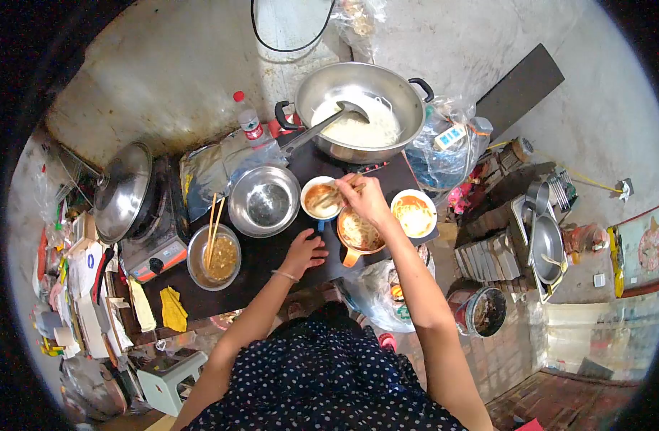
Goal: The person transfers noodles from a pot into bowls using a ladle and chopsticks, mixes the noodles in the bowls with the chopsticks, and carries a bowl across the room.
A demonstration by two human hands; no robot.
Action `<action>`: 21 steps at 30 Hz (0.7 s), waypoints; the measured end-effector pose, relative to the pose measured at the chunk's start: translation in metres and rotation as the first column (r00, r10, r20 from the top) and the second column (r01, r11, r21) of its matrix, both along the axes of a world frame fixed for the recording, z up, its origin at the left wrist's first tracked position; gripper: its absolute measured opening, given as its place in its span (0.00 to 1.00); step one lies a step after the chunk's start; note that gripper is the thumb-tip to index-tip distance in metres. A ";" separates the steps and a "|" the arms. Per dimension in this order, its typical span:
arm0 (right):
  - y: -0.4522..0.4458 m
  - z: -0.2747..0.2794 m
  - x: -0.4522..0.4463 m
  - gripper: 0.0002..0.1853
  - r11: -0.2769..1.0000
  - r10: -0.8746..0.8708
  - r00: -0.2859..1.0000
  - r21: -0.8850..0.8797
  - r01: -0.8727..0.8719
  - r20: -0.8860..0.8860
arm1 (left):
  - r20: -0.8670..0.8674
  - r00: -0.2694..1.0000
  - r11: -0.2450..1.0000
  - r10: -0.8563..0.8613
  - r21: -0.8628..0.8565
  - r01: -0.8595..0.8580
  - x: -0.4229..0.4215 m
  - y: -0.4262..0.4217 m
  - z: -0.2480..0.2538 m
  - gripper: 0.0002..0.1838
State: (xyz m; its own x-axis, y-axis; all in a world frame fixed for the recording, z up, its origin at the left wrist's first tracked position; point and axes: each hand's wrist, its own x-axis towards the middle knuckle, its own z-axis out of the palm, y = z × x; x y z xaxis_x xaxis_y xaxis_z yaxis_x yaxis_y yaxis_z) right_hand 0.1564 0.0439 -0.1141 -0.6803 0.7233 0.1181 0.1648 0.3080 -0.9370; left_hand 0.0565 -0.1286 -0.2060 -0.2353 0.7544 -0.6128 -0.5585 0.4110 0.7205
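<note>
My right hand [362, 197] is closed around a pair of chopsticks [331, 199], whose tips dip into a small white cup [304, 201] with reddish sauce and pale food inside. Just below that cup and its blue handle, my left hand [306, 254] has its fingers apart and holds nothing. Under my right wrist stands an orange-handled cup [352, 257] of noodles in reddish broth. A white bowl [416, 214] with noodles and red sauce is to the right of my forearm. Behind them, a large steel wok [327, 79] contains white noodles and a ladle [316, 131].
An empty steel bowl [264, 201] sits left of the cup. Beside it, another steel bowl [193, 262] has brown sauce and chopsticks. A lidded pan [125, 194] rests on the stove [157, 251]. A bottle [250, 123] stands near the wall; a bucket [455, 305] is below right.
</note>
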 end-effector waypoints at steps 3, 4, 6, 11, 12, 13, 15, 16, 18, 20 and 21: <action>-0.001 -0.028 -0.005 0.10 0.910 0.203 0.977 0.356 -0.214 0.070 | 0.119 0.992 0.999 0.033 0.031 -0.037 0.003 0.021 -0.011 0.26; -0.004 -0.029 -0.005 0.10 0.911 0.188 0.979 0.356 -0.206 0.084 | 0.176 0.982 0.998 0.069 0.000 -0.070 0.005 0.028 -0.013 0.24; -0.007 -0.024 -0.005 0.11 0.905 0.175 0.983 0.386 -0.180 0.050 | 0.250 0.960 0.991 0.127 0.006 -0.133 0.005 0.036 -0.018 0.16; -0.008 -0.008 0.004 0.13 0.953 -0.087 0.993 0.282 0.107 -0.083 | 0.144 0.973 0.983 0.180 -0.046 -0.175 0.000 0.031 -0.041 0.11; -0.006 -0.009 0.004 0.13 0.954 -0.137 0.986 0.256 0.156 -0.091 | 0.075 0.983 0.985 0.169 -0.057 -0.165 -0.003 0.028 -0.041 0.11; -0.005 -0.010 0.003 0.12 0.952 -0.185 0.978 0.230 0.204 -0.098 | 0.005 0.988 0.985 0.157 -0.069 -0.156 -0.005 0.026 -0.040 0.11; -0.008 -0.027 -0.003 0.12 0.946 -0.236 0.969 0.212 0.247 -0.073 | -0.036 0.987 0.983 0.158 -0.088 -0.161 -0.009 0.017 -0.041 0.10; -0.012 -0.037 -0.006 0.12 0.938 -0.185 0.980 0.283 0.198 -0.072 | -0.085 0.992 0.991 0.098 -0.085 -0.105 -0.013 0.011 -0.043 0.10; -0.022 -0.045 -0.009 0.12 0.944 -0.132 0.988 0.295 0.148 -0.075 | -0.164 0.986 0.992 0.033 -0.117 -0.053 -0.014 0.001 -0.040 0.11; -0.032 -0.021 -0.007 0.12 0.987 -0.045 0.999 0.151 0.047 -0.011 | -0.252 0.967 0.994 -0.025 -0.109 -0.003 -0.019 -0.010 -0.042 0.10; -0.039 -0.011 -0.005 0.12 0.999 0.038 0.999 -0.008 -0.038 0.036 | -0.342 0.935 0.992 -0.092 -0.113 0.056 -0.020 -0.017 -0.043 0.09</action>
State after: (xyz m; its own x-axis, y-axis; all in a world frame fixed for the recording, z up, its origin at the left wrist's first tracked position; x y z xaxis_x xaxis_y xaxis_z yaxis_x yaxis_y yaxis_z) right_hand 0.1511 0.0051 -0.1253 -0.7110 0.6977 0.0875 0.1869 0.3075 -0.9330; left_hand 0.0369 -0.1457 -0.2486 -0.3920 0.7169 -0.5765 -0.2468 0.5218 0.8166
